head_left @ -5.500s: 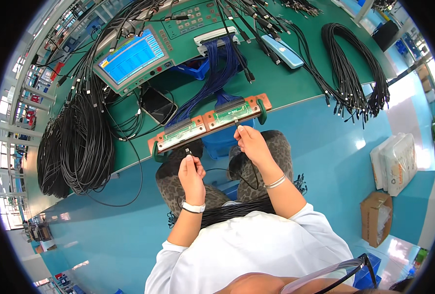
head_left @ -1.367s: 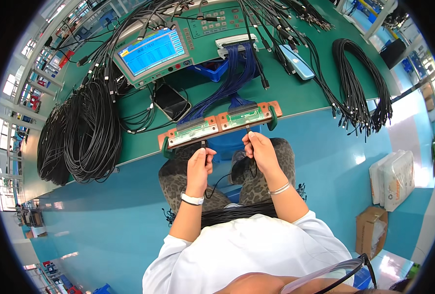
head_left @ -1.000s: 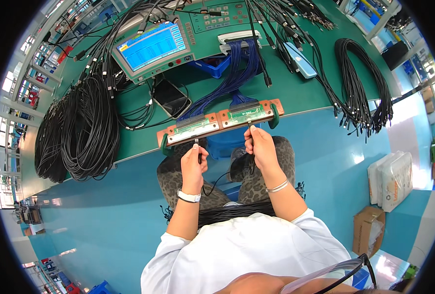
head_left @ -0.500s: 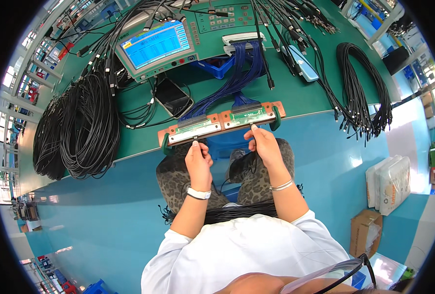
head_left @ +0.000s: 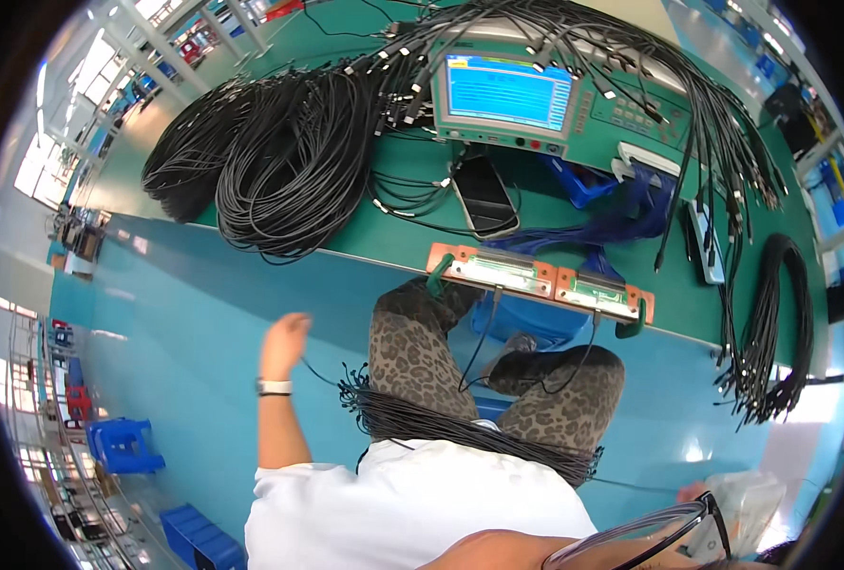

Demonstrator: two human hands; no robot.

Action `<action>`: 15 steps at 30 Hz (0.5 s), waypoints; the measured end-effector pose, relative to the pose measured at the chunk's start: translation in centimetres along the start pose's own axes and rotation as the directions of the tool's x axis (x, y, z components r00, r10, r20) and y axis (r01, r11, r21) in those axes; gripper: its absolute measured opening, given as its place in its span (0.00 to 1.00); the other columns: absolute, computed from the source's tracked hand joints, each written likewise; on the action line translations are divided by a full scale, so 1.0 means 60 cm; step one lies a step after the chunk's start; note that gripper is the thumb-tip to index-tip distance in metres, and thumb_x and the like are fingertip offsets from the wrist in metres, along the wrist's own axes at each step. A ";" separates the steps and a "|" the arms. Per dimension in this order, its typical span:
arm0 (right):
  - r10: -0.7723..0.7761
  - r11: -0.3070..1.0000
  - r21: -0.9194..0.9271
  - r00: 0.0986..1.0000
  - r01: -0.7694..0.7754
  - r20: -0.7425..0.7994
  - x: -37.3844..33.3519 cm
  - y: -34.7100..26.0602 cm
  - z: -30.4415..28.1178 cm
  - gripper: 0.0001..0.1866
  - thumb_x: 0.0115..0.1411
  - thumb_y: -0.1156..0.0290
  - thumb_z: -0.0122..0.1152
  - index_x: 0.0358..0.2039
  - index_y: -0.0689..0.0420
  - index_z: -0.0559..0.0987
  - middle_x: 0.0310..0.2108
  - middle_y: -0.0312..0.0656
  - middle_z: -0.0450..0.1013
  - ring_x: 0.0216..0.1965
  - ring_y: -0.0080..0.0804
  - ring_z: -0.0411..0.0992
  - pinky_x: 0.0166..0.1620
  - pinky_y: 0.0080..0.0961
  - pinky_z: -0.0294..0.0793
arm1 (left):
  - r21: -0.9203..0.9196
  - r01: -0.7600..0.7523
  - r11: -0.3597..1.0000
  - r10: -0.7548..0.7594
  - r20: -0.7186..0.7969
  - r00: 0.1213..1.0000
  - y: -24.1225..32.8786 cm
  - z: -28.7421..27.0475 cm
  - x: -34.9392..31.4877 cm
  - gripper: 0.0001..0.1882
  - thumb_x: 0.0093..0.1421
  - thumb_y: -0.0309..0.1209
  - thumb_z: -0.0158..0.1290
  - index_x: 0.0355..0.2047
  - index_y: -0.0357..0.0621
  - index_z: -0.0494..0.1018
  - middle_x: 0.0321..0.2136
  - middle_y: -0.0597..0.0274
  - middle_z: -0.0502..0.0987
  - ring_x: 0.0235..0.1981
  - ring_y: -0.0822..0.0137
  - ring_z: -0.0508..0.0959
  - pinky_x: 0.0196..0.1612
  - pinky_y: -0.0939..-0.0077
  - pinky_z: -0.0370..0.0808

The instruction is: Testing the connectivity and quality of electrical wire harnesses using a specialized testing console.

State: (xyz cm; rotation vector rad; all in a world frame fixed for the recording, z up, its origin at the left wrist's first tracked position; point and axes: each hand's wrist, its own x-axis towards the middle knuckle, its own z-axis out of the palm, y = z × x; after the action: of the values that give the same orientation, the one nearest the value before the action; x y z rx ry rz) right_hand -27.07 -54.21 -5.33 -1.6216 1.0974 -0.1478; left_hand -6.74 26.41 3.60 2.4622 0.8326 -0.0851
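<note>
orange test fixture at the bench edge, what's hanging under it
Two thin black cable ends are plugged into the orange test fixture and drop to the lap, over the leopard-print legs. A blue bin shows below it; its contents are hidden.

A thick bundle of thin black cables [head_left: 469, 432] lies across the person's lap, ends fanned toward the left. One thin black cable [head_left: 322, 377] runs from it toward the raised left hand [head_left: 284, 340].

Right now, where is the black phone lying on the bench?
In the head view, the black phone lies face up on the green bench, just below the blue-screened tester and right of the big black cable coils.
</note>
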 end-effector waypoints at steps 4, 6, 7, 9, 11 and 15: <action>-0.193 0.815 -0.565 0.980 0.127 -0.058 0.050 0.047 -0.086 0.16 0.56 0.69 0.50 0.43 0.64 0.70 0.34 0.45 0.70 0.36 0.32 0.68 0.38 0.26 0.69 | -0.090 -0.058 0.994 0.007 -0.488 0.873 -0.052 -0.078 0.011 0.20 0.57 0.45 0.45 0.31 0.37 0.73 0.24 0.56 0.74 0.28 0.65 0.73 0.32 0.76 0.67; -0.318 0.513 -0.849 0.947 0.126 -0.052 0.013 -0.007 -0.045 0.17 0.57 0.67 0.49 0.43 0.65 0.69 0.35 0.47 0.71 0.37 0.34 0.69 0.39 0.27 0.69 | -0.647 -0.106 0.755 -0.123 -0.299 0.946 -0.014 -0.089 0.030 0.25 0.57 0.50 0.44 0.24 0.38 0.72 0.18 0.61 0.71 0.20 0.74 0.68 0.22 0.82 0.62; -0.242 0.673 -0.731 0.968 0.112 -0.074 0.008 -0.060 0.008 0.19 0.58 0.64 0.47 0.44 0.66 0.68 0.38 0.48 0.70 0.40 0.35 0.68 0.42 0.28 0.68 | -0.827 -0.081 0.556 -0.001 -0.098 0.995 0.018 -0.089 0.046 0.26 0.58 0.52 0.43 0.21 0.39 0.71 0.14 0.64 0.69 0.15 0.78 0.65 0.17 0.85 0.57; -0.306 0.884 -0.338 0.947 0.322 0.101 -0.046 -0.162 0.144 0.18 0.58 0.63 0.48 0.43 0.63 0.69 0.37 0.43 0.69 0.37 0.27 0.67 0.41 0.22 0.66 | -0.771 -0.124 0.625 0.066 -0.106 0.992 0.097 -0.072 0.080 0.22 0.59 0.47 0.42 0.15 0.46 0.66 0.09 0.72 0.63 0.08 0.81 0.55 0.11 0.86 0.47; -0.481 0.826 -0.159 0.822 0.541 0.305 -0.128 -0.241 0.299 0.17 0.58 0.62 0.50 0.43 0.59 0.69 0.35 0.38 0.69 0.35 0.24 0.68 0.38 0.20 0.67 | -0.857 -0.078 0.510 0.011 -0.084 0.996 0.158 -0.065 0.076 0.22 0.59 0.45 0.41 0.13 0.47 0.64 0.08 0.72 0.61 0.08 0.81 0.54 0.11 0.86 0.47; -0.423 0.898 0.379 0.201 0.224 0.884 -0.300 -0.314 0.525 0.30 0.55 0.56 0.54 0.50 0.66 0.64 0.44 0.50 0.68 0.45 0.37 0.68 0.50 0.30 0.64 | -0.961 -0.227 0.156 0.221 -0.190 0.957 0.247 -0.021 -0.011 0.22 0.59 0.36 0.39 0.08 0.50 0.53 0.05 0.72 0.52 0.08 0.77 0.51 0.12 0.81 0.48</action>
State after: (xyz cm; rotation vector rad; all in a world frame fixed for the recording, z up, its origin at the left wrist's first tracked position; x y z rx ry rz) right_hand -7.46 -20.19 6.09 -1.3498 -0.2680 0.4502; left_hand 1.18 16.85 11.77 1.2305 0.2606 0.4593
